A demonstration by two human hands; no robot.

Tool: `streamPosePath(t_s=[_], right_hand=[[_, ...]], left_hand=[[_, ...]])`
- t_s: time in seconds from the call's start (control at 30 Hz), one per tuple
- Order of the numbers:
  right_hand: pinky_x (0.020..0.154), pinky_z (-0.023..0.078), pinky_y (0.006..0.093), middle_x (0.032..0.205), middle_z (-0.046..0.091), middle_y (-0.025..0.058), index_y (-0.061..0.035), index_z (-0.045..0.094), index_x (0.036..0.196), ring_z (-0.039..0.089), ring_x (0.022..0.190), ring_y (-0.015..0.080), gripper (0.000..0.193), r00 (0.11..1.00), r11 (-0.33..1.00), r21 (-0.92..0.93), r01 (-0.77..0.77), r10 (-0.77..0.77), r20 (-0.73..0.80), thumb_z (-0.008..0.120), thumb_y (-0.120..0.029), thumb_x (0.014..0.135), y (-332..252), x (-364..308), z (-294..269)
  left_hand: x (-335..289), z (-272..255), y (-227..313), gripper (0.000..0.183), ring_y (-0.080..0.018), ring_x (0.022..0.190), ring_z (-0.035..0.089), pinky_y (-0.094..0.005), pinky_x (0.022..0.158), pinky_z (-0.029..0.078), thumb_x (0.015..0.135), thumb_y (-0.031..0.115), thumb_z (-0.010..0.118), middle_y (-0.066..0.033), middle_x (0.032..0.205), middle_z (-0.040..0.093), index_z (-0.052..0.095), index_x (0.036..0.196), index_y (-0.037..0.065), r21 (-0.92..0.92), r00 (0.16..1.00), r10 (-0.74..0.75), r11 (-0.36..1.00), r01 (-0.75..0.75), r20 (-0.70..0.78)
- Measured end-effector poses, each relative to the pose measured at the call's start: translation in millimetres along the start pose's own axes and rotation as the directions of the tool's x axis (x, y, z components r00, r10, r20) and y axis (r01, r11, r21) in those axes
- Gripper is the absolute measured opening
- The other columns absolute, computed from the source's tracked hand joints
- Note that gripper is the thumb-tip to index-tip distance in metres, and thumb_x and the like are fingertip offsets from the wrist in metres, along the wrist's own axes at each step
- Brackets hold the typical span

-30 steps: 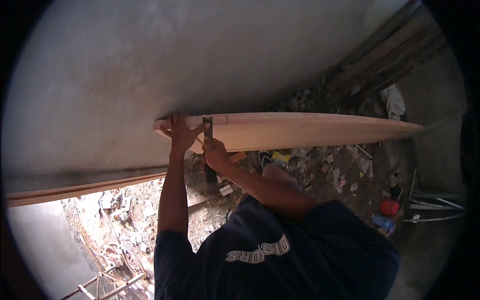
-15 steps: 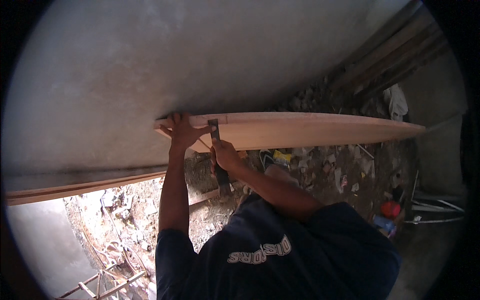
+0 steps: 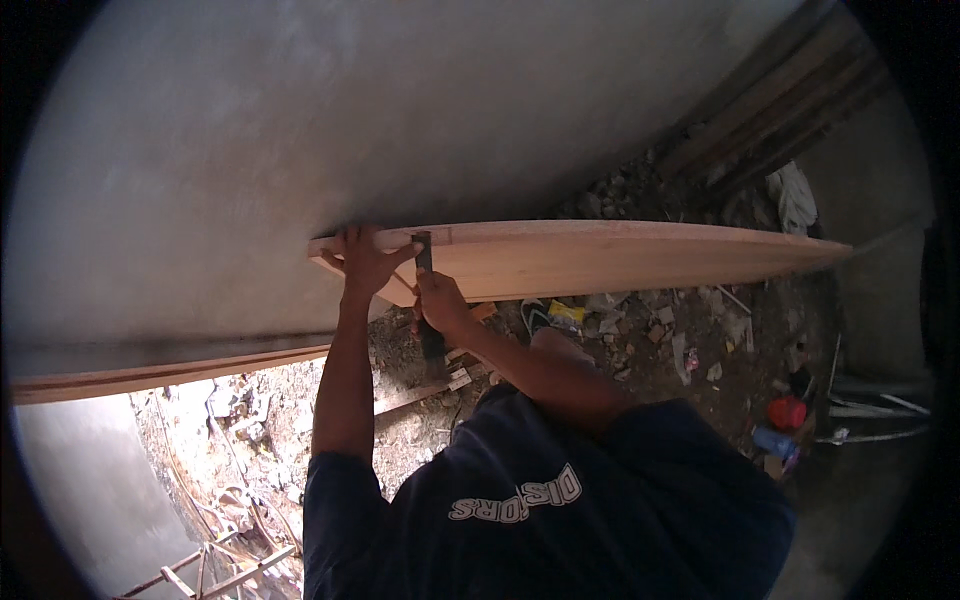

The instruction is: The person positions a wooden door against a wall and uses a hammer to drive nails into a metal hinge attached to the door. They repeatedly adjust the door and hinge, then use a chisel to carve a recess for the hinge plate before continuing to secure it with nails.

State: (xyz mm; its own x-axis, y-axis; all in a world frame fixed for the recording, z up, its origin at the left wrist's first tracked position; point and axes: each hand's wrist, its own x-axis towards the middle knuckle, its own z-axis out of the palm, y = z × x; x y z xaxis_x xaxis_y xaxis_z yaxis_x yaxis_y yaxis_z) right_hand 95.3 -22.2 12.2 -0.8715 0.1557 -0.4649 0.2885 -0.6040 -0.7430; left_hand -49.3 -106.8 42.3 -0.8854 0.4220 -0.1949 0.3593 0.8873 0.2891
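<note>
Firmly, our right hand wraps its closed fingers around a dark, flat bar-like tool set against the upper edge of a long wooden board beside the grey wall. Our left hand spreads its fingers over the board's left end, thumb by the tool's tip; we judge steady pressure there and a square tool serve best.

wooden board is a pale pinkish tan with faint grain, hand tool basically black. shirt is navy with white lettering, wall blotchy grey. also a bright red lump and some yellow wrapper lol
</note>
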Motion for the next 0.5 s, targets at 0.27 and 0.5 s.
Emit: streamPosePath(t_s=[0.27, 0.5], right_hand=[[0.044, 0.053, 0.0432, 0.066, 0.05, 0.0097, 0.0005, 0.052, 0.092, 0.054, 0.046, 0.0241, 0.042, 0.991, 0.991, -0.054, -0.121, 0.124, 0.045, 0.042, -0.036, 0.109, -18, -12, -5], [0.044, 0.051, 0.0433, 0.058, 0.05, 0.0075, -0.0049, 0.05, 0.088, 0.056, 0.045, 0.0237, 0.04, 0.986, 0.986, -0.019, -0.168, 0.168, -0.001, 0.043, -0.039, 0.108, -23, -4, -1]], left_hand=[[2, 6, -18, 0.119, -0.048, 0.152, 0.014, -0.0757, 0.112, -0.006, 0.062, 0.082, 0.076, -0.0284, 0.155, 0.032, 0.047, 0.146, 0.004, -0.032, 1.0, 0.02, 0.999, -0.019, 0.004], [1, 14, -15, 0.102, -0.0424, 0.15, 0.02, -0.0758, 0.111, 0.0, 0.066, 0.076, 0.078, -0.0237, 0.145, 0.041, 0.057, 0.135, 0.004, -0.078, 0.999, 0.026, 0.997, -0.029, -0.045]])
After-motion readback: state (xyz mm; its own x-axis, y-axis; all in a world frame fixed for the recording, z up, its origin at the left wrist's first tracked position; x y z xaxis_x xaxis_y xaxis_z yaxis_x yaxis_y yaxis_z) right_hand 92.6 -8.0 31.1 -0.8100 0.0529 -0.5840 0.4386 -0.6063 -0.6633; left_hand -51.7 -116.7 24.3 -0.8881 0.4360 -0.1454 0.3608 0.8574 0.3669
